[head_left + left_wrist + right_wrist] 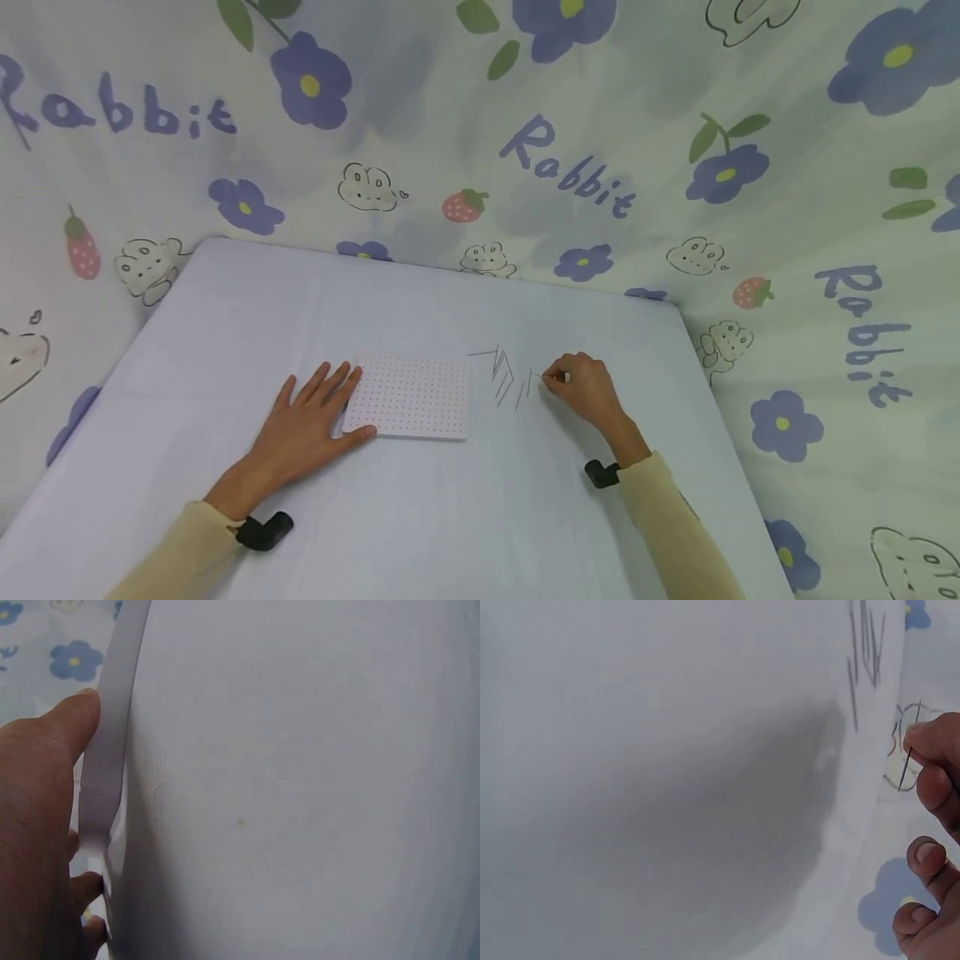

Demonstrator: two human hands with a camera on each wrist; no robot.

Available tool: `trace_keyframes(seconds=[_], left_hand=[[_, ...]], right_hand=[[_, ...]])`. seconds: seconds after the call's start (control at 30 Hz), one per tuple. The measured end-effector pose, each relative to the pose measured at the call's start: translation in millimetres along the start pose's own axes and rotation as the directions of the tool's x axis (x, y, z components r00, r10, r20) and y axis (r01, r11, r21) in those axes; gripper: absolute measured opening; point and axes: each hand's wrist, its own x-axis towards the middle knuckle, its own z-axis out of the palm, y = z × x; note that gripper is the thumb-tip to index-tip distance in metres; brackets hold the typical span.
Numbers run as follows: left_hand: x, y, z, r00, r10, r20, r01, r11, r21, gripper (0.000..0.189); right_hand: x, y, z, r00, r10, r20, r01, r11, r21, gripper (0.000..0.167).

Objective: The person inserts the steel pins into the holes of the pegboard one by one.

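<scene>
A white rectangular board (408, 398) with rows of small dots lies flat on the table. My left hand (307, 429) rests at its left side, fingers spread and mostly straight, the thumb along the near edge. In the left wrist view the thumb (79, 720) touches the board's side (109, 742). To the right of the board, my right hand (588, 390) pinches a thin dark needle (904, 774) between thumb and forefinger, its other fingers loosely curled. Several similar needles (520, 397) lie scattered on the table between the board and that hand.
The white-covered table (450, 525) has its far edge against a curtain (420, 117) printed with rabbits, flowers and strawberries. Each wrist wears a small black camera, one at the left cuff (265, 532) and one at the right (602, 473).
</scene>
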Motion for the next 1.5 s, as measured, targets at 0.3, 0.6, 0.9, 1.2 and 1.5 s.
trace_keyframes(seconds=[0.3, 0.6, 0.9, 1.2, 1.5], left_hand=[[-0.8, 0.3, 1.0, 1.0, 0.003, 0.014, -0.003, 1.0, -0.004, 0.101], [-0.8, 1.7, -1.1, 1.0, 0.003, 0.008, -0.003, 1.0, -0.007, 0.1], [-1.0, 2.0, -3.4, 1.0, 0.001, 0.02, -0.001, 1.0, -0.008, 0.1], [-0.9, 2.3, -1.9, 1.0, 0.0, 0.021, 0.0, 1.0, 0.005, 0.101], [-2.0, 3.0, -1.6, 1.0, 0.001, 0.017, -0.001, 1.0, 0.022, 0.1]], right_hand=[[16.0, -32, 5, 0.999, -0.049, 0.019, 0.048, 0.996, 0.073, 0.008], [34.3, -70, 12, 0.994, -0.107, 0.038, 0.1, 0.984, 0.148, 0.008], [46.3, -107, 24, 0.988, -0.134, 0.072, 0.122, 0.982, 0.147, 0.011], [51.3, -131, 33, 0.984, -0.143, 0.107, 0.122, 0.976, 0.182, 0.012], [53.0, -139, 39, 0.975, -0.172, 0.142, 0.131, 0.957, 0.258, 0.011]])
